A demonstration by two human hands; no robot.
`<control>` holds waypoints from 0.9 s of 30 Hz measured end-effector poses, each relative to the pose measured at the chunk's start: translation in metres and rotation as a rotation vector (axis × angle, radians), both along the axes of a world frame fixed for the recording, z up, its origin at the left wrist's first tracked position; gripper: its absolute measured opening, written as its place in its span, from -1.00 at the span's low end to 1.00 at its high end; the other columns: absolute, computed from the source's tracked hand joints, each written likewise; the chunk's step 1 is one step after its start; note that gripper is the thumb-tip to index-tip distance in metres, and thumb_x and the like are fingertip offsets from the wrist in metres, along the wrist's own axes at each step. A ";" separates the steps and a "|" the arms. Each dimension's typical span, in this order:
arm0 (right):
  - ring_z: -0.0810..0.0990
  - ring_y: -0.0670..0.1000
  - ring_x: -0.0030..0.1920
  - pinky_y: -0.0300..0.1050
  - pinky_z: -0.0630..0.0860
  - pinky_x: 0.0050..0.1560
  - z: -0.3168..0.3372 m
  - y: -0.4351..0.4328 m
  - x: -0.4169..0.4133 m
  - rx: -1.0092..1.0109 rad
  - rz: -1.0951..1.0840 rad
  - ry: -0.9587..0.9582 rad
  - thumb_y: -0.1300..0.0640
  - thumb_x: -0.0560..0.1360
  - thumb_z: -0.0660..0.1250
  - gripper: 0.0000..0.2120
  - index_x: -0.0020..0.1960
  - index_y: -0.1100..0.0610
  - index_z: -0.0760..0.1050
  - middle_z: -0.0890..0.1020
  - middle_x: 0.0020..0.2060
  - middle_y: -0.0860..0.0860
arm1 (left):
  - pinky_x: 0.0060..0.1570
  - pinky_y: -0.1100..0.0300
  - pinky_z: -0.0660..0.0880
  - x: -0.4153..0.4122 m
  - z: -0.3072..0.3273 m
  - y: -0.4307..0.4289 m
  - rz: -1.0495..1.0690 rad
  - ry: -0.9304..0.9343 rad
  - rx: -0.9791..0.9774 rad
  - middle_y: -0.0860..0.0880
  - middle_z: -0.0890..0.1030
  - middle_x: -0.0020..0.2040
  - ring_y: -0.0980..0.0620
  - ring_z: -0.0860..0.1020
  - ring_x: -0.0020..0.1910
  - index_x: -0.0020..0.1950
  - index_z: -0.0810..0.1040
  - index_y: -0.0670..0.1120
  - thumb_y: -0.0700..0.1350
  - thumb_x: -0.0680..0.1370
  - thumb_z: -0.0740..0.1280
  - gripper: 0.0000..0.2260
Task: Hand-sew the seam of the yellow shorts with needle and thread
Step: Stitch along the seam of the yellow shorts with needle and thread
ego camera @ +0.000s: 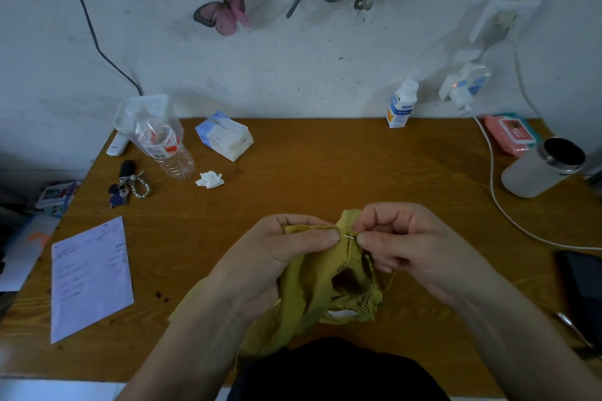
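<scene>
The yellow shorts hang bunched between both hands over the near edge of the wooden table. My left hand pinches the folded seam between thumb and fingers. My right hand pinches a thin silver needle, whose tip pokes out of the fabric toward the left thumb. A yellow thread trails down under the right hand.
On the left lie a paper sheet, keys, a crumpled tissue, a plastic bottle and a tissue pack. A white cup, a white cable and a dark phone sit on the right.
</scene>
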State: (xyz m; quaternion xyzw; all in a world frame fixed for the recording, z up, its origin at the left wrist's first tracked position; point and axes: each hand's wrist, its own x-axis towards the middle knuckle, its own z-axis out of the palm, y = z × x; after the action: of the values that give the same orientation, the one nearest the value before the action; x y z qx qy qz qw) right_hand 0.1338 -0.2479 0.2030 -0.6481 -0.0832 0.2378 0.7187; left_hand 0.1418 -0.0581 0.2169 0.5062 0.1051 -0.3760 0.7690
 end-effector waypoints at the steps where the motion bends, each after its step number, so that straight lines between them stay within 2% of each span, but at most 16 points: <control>1: 0.30 -0.14 -0.53 -0.31 0.25 -0.47 0.001 0.001 -0.001 -0.032 -0.011 -0.039 0.17 0.40 0.31 -0.87 -0.28 0.02 0.58 0.40 -0.57 -0.09 | -0.31 0.15 0.62 0.000 -0.001 -0.002 0.008 0.001 0.003 -0.17 0.67 -0.32 -0.04 0.65 -0.38 -0.22 0.67 -0.24 -0.25 0.25 0.47 -0.86; 3: 0.32 -0.15 -0.51 -0.36 0.27 -0.46 0.000 0.005 -0.004 -0.124 -0.044 -0.158 0.14 0.42 0.29 -0.86 -0.28 -0.01 0.56 0.42 -0.56 -0.07 | -0.31 0.16 0.62 -0.001 -0.003 -0.004 0.041 -0.013 0.024 -0.17 0.66 -0.34 -0.04 0.64 -0.40 -0.22 0.67 -0.25 -0.24 0.22 0.47 -0.83; 6: 0.39 -0.17 -0.47 -0.38 0.32 -0.42 -0.002 0.008 -0.006 -0.216 -0.126 -0.285 0.14 0.46 0.31 -0.87 -0.25 0.01 0.55 0.48 -0.52 -0.05 | -0.35 0.17 0.61 -0.001 -0.005 -0.005 0.087 -0.032 0.026 -0.17 0.66 -0.36 -0.04 0.64 -0.41 -0.26 0.67 -0.22 -0.24 0.23 0.46 -0.88; 10: 0.40 -0.11 -0.46 -0.34 0.36 -0.43 -0.002 0.008 -0.004 -0.090 -0.136 -0.195 0.15 0.42 0.32 -0.99 -0.17 0.06 0.49 0.48 -0.51 -0.04 | -0.30 0.13 0.62 -0.003 -0.007 -0.005 0.071 -0.009 -0.032 -0.22 0.67 -0.30 -0.08 0.66 -0.36 -0.21 0.66 -0.26 -0.25 0.27 0.44 -0.87; 14: 0.42 -0.13 -0.43 -0.33 0.38 -0.41 -0.004 0.011 -0.003 -0.102 -0.110 -0.223 0.08 0.47 0.33 -0.93 -0.13 0.07 0.47 0.46 -0.48 -0.06 | -0.25 0.09 0.64 -0.004 -0.008 -0.008 0.072 -0.021 -0.006 -0.24 0.66 -0.28 -0.09 0.66 -0.35 -0.16 0.65 -0.30 -0.25 0.27 0.45 -0.81; 16: 0.45 -0.16 -0.39 -0.35 0.41 -0.37 -0.004 0.011 -0.003 -0.099 -0.106 -0.224 0.03 0.48 0.27 -0.88 -0.08 0.09 0.47 0.49 -0.45 -0.08 | -0.22 0.08 0.64 -0.002 -0.008 -0.006 0.082 -0.024 -0.015 -0.23 0.66 -0.28 -0.09 0.66 -0.34 -0.17 0.66 -0.28 -0.24 0.27 0.45 -0.82; 20: 0.49 -0.16 -0.35 -0.34 0.44 -0.30 -0.006 0.011 -0.001 -0.094 -0.107 -0.225 0.15 0.50 0.22 -0.92 -0.02 0.12 0.42 0.52 -0.43 -0.08 | -0.21 0.08 0.64 -0.001 -0.007 -0.006 0.102 -0.025 -0.013 -0.22 0.66 -0.28 -0.09 0.65 -0.34 -0.18 0.66 -0.28 -0.24 0.29 0.44 -0.84; 22: 0.51 -0.16 -0.33 -0.34 0.43 -0.28 -0.007 0.012 -0.001 -0.147 -0.118 -0.252 0.16 0.52 0.24 -0.95 -0.02 0.10 0.43 0.53 -0.41 -0.08 | -0.20 0.07 0.64 -0.002 -0.008 -0.008 0.118 -0.010 -0.008 -0.22 0.66 -0.28 -0.09 0.65 -0.34 -0.16 0.66 -0.29 -0.25 0.28 0.44 -0.82; 24: 0.52 -0.15 -0.30 -0.33 0.43 -0.26 -0.007 0.011 -0.001 -0.258 -0.156 -0.323 0.05 0.51 0.27 -0.92 -0.02 0.02 0.47 0.57 -0.33 -0.10 | -0.17 0.06 0.63 -0.002 -0.009 -0.008 0.133 -0.010 0.007 -0.23 0.66 -0.26 -0.10 0.65 -0.33 -0.15 0.65 -0.30 -0.24 0.26 0.45 -0.79; 27: 0.50 -0.13 -0.30 -0.38 0.39 -0.30 -0.003 0.012 -0.001 -0.436 -0.273 -0.542 -0.07 0.48 0.32 -0.87 -0.04 -0.04 0.52 0.56 -0.18 -0.15 | -0.19 0.06 0.62 -0.001 -0.008 -0.007 0.138 -0.020 0.043 -0.22 0.66 -0.28 -0.09 0.64 -0.35 -0.17 0.65 -0.28 -0.23 0.25 0.45 -0.80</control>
State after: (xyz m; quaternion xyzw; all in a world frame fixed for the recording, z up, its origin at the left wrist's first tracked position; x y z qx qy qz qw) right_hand 0.1332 -0.2358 0.1995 -0.8305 -0.1306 -0.0285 0.5408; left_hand 0.1404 -0.0654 0.2087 0.5178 0.1399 -0.3147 0.7831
